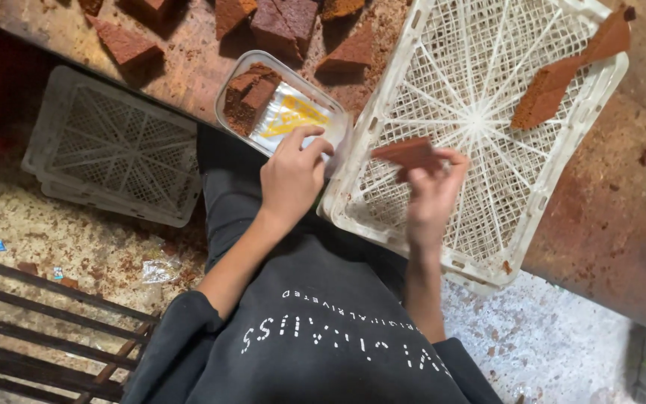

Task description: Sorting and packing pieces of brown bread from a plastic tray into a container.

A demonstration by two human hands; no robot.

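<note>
Crate (585, 97): white plastic lattice tray, tilted on the bench edge; one long brown slab (562, 75) lies in its upper right corner.
Bench (607, 217): rust-brown surface coated in crumbs; several brown cake blocks (285, 22) rest along its far edge.
Second crate (114, 150): grey-white lattice tray, lying on the littered floor to the left, well apart from both hands.
Tub (227, 88): clear rectangular plastic container with rounded corners, on the bench just left of the crate; it holds brown cake pieces (248, 93) at its left end.
Label (289, 116): white sheet with yellow print, lying flat inside the tub, right of the cake pieces.
Slice (409, 153): thin brown cake piece, held above the crate floor near its lower left part.
Right hand (431, 194): fingers pinched on the slice, thumb and fingertips gripping its lower edge.
Left hand (293, 176): fingers curled, tips resting on the near rim of the tub; nothing is enclosed in the palm.
Step in hand (judgement): a slice is lifted from the crate while the tub is steadied.
Next move (judgement): carry the slice left over the crate rim and lay it in the free right half of the tub, with a light grip, since the thin piece looks crumbly.
Wrappers (158, 269): small clear and blue scraps on the floor, lower left.
</note>
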